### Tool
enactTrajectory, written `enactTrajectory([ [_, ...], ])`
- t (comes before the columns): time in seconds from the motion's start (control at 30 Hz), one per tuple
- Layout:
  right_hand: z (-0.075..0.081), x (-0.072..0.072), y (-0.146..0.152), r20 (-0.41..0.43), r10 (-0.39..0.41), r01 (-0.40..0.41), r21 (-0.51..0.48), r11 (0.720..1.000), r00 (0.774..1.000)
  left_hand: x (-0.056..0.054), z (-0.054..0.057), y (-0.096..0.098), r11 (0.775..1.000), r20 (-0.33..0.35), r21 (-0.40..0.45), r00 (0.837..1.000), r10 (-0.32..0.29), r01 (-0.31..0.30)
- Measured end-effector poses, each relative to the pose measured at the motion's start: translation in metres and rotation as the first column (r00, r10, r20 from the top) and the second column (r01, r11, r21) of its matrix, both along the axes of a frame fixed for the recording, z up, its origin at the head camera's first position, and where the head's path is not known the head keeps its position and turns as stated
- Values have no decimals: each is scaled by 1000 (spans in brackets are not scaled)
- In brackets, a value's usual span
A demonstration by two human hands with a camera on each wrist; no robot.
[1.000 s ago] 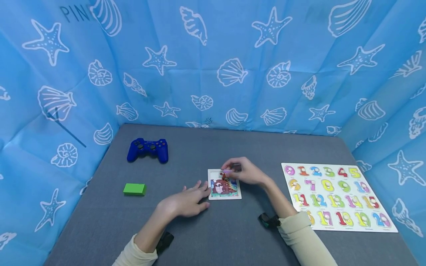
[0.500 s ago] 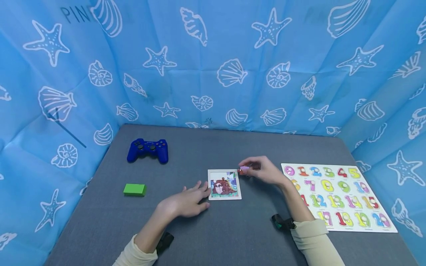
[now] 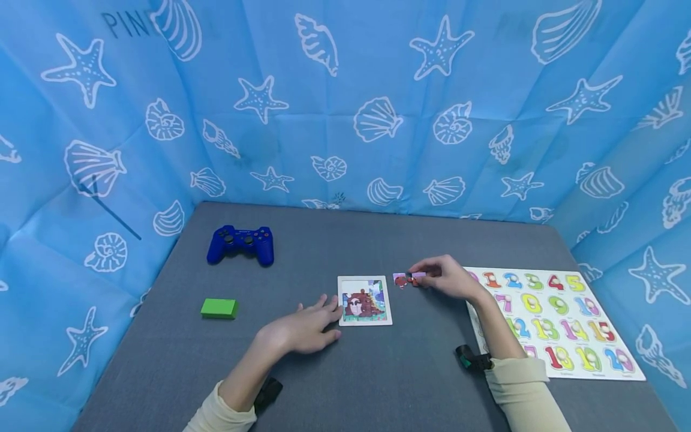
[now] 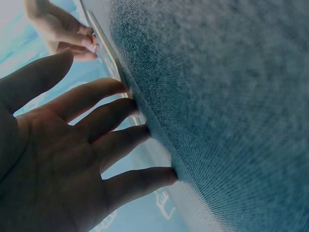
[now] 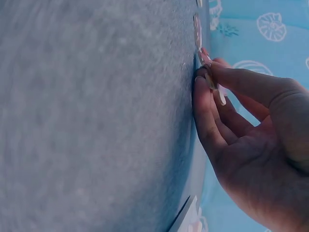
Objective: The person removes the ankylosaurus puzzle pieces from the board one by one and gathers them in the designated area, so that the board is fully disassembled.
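Note:
A small framed jigsaw puzzle [image 3: 364, 312] lies on the grey table, its picture filled except for bare white areas at the upper left. My left hand [image 3: 302, 325] rests beside it with straight, spread fingers, the fingertips at the frame's left edge. To the right of the frame, my right hand [image 3: 445, 277] pinches a jigsaw piece [image 3: 418, 278] in pink and red between thumb and fingers. Another loose jigsaw piece [image 3: 399, 280] lies just left of the pinched one. In the right wrist view the held piece [image 5: 221, 96] tilts against the fingers, close to the tabletop.
A white number board [image 3: 572, 324] with coloured numerals lies at the right, partly under the right forearm. At the left are a blue game controller [image 3: 240, 243] and a green block [image 3: 218, 308]. A blue shell-print curtain [image 3: 345, 150] surrounds the table's back and sides.
My right hand has moved right, from over the puzzle to the table beside it, taking jigsaw pieces along. One piece now lies apart on the table. The left hand has stayed put.

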State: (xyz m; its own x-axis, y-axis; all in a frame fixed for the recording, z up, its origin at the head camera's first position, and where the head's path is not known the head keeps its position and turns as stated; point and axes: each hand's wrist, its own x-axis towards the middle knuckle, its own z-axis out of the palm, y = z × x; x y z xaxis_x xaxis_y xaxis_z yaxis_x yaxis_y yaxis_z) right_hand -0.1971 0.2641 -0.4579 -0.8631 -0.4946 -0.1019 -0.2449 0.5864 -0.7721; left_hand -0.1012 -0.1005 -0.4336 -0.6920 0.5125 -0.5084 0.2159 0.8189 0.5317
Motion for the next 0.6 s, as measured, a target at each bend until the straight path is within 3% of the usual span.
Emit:
enactTrajectory([
  [0.2, -4, -2, 3, -24, -13, 14, 39, 999, 1000, 1, 1, 0, 1000, 4, 2, 1000, 1, -2],
  [0.33, -3, -1, 0, -47, -29, 32, 71, 997, 998, -2, -3, -1, 1000, 7, 6, 1000, -3, 3],
  [0.53, -2, 2, -8, -115, -59, 72, 106, 992, 992, -13, -41, -8, 999, -7, 19, 999, -32, 32],
  [0.6, -3, 3, -9, -142, -67, 84, 117, 990, 988, -15, -49, -9, 999, -9, 18, 999, -37, 37],
])
